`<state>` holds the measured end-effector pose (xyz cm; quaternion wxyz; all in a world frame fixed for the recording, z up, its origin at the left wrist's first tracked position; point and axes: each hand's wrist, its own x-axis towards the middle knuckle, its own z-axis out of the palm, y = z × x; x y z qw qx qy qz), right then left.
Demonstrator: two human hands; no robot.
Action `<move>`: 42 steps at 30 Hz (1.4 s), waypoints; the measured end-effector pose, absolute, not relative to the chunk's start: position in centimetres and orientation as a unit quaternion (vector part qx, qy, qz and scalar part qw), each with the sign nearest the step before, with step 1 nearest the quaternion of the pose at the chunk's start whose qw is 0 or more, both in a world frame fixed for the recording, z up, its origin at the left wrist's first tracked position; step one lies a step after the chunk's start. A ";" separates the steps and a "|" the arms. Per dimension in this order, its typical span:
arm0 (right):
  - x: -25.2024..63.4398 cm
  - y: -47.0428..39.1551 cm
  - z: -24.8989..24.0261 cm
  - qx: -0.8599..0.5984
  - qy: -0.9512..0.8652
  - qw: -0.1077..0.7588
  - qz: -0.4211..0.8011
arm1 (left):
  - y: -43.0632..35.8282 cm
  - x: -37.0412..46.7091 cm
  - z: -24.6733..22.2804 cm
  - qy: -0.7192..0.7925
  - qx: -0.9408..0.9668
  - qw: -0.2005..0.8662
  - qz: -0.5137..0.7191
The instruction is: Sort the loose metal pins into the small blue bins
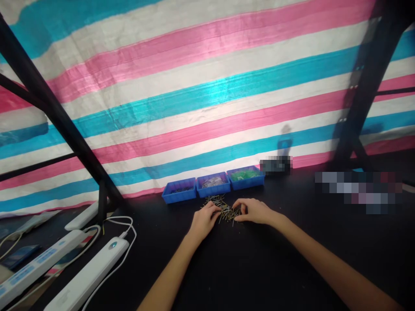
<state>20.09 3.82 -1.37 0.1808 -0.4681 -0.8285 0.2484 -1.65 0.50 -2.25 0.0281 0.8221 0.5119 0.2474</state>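
A loose pile of thin metal pieces, like screws or nails (227, 212), lies on the black table between my hands. My left hand (205, 218) touches the pile's left side, its fingers bent together; whether a piece is between them is too small to tell. At the right side, my right hand (254, 211) curves round the pile's edge with thumb and index finger apart. Just behind stand three blue trays: the left one (180, 198) holds small dark pieces, the middle one (214, 189) clear packets, the right one (248, 182) green items.
White power strips (92, 274) with cables lie at the left. Black metal frame legs (61, 119) rise at left and right before a striped sheet (194, 99). Blurred objects (356, 188) sit on the table (246, 276) at the right.
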 end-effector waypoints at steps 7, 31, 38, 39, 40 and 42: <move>19.0 2.9 -1.1 -0.502 -0.825 0.192 0.175 | 0.3 -1.5 -2.0 0.537 0.792 0.016 0.289; 18.4 2.2 -0.4 -0.502 -0.798 0.315 0.110 | -0.4 -0.4 -1.1 0.537 0.749 0.021 0.387; 16.8 0.4 -0.1 -0.432 -0.818 0.360 0.119 | -0.6 -0.4 -1.4 0.496 0.787 0.010 0.366; 16.6 0.1 -0.2 -0.419 -0.827 0.356 0.118 | -0.6 -0.4 -1.4 0.489 0.793 0.009 0.362; 16.5 0.0 -0.3 -0.406 -0.835 0.353 0.115 | -0.7 -0.4 -1.4 0.483 0.798 0.008 0.359; 16.2 -0.2 -0.5 -0.384 -0.848 0.349 0.107 | -0.7 -0.5 -1.5 0.474 0.807 0.009 0.352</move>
